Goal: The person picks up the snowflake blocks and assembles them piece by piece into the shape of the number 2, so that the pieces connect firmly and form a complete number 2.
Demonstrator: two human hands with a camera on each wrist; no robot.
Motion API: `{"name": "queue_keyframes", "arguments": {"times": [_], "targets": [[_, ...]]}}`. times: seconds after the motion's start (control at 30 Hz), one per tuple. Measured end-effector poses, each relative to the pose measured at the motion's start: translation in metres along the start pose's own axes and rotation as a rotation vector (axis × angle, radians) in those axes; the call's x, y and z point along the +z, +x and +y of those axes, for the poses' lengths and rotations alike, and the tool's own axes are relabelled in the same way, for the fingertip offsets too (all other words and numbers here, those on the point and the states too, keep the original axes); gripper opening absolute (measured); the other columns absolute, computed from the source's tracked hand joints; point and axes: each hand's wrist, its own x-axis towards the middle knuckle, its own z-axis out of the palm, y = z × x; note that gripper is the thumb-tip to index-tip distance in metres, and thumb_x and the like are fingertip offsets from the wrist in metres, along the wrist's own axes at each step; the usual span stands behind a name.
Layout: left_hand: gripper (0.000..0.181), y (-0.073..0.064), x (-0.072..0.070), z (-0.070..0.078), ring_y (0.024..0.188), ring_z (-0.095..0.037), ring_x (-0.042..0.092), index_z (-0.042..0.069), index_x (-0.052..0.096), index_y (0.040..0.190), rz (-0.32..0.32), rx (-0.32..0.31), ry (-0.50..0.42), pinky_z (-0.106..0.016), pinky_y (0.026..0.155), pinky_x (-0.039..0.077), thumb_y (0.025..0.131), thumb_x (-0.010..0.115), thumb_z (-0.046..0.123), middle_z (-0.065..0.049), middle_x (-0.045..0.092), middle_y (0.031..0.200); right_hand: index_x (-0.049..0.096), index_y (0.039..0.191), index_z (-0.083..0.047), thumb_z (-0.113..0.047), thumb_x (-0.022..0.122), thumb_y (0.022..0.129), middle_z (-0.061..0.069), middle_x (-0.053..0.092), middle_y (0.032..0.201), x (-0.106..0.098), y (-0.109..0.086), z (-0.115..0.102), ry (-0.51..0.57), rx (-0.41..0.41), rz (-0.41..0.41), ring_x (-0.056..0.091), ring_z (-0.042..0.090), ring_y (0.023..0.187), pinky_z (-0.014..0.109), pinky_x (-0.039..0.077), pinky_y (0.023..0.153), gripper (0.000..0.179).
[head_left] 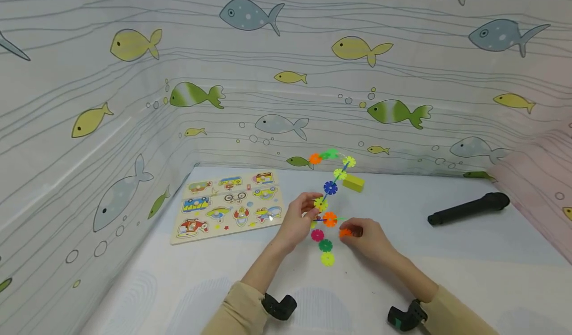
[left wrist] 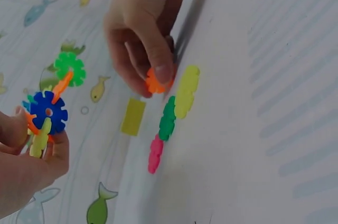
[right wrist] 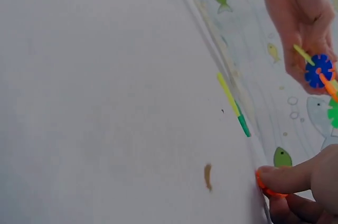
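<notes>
My left hand (head_left: 297, 221) grips a chain of notched plastic discs (head_left: 330, 187), slotted together in yellow, blue, green and orange. The chain rises from the fingers and bends over to the left at its top. To its right, my right hand (head_left: 368, 236) pinches a single orange notched disc (head_left: 345, 233) between thumb and fingers, low over the table. Between the hands, loose pink (head_left: 317, 234), dark green (head_left: 325, 245) and yellow (head_left: 327, 259) discs lie in a short row. In the left wrist view, a blue disc (left wrist: 48, 112) sits by the left fingertips.
A wooden picture puzzle board (head_left: 250, 227) with vehicle pieces lies at the back left. Behind the chain is a yellow block (head_left: 353, 183). A black microphone (head_left: 469, 209) rests at the right. A fish-patterned wall covering (head_left: 250, 97) borders the table's back and sides.
</notes>
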Motion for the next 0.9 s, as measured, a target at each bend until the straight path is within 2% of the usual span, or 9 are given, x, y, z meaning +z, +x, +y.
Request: {"name": "queue_keyframes", "arguments": {"times": [0.27,0.43,0.57,0.7,0.9], "targets": [[0.036,-0.001,0.001,0.001,0.11,-0.025,0.056,0.008,0.055,0.136,0.0,-0.006,0.009,-0.038,0.1,0.051,0.103,0.046,0.001,-0.012,0.058,0.125,0.072,0.11,-0.009,-0.015,0.068,0.094,0.002,0.072,0.096,-0.022,-0.003,0.0,0.148,0.063,-0.053,0.062,0.018,0.084,0.027,0.053,0.074,0.017],[0.036,-0.002,0.001,-0.001,0.11,-0.026,0.057,0.009,0.056,0.136,-0.006,-0.005,0.008,-0.038,0.101,0.051,0.103,0.046,0.0,-0.012,0.058,0.127,0.062,0.112,-0.003,-0.018,0.061,0.1,0.008,0.073,0.087,-0.034,-0.004,-0.003,0.263,0.086,-0.1,0.061,0.023,0.075,0.028,0.049,0.064,0.02],[0.036,-0.001,0.001,-0.002,0.111,-0.026,0.057,0.009,0.056,0.136,-0.009,-0.011,0.007,-0.037,0.101,0.051,0.103,0.046,0.001,-0.011,0.058,0.127,0.055,0.117,0.001,-0.018,0.057,0.102,0.01,0.072,0.084,-0.037,-0.007,-0.007,0.334,0.096,-0.125,0.061,0.024,0.073,0.028,0.049,0.063,0.024],[0.036,0.0,0.001,-0.003,0.109,-0.023,0.058,0.008,0.056,0.137,-0.006,-0.017,0.005,-0.037,0.101,0.051,0.103,0.046,0.0,-0.012,0.058,0.128,0.057,0.121,0.0,-0.015,0.056,0.102,0.009,0.069,0.083,-0.037,-0.009,-0.009,0.339,0.079,-0.113,0.062,0.022,0.074,0.028,0.053,0.066,0.024],[0.037,0.0,0.002,-0.003,0.108,-0.024,0.058,0.009,0.056,0.137,-0.003,-0.017,0.007,-0.037,0.101,0.051,0.103,0.046,-0.001,-0.012,0.058,0.128,0.062,0.124,-0.002,-0.01,0.058,0.1,0.01,0.068,0.083,-0.034,-0.012,-0.006,0.315,0.036,-0.042,0.062,0.024,0.073,0.029,0.056,0.068,0.026]]}}
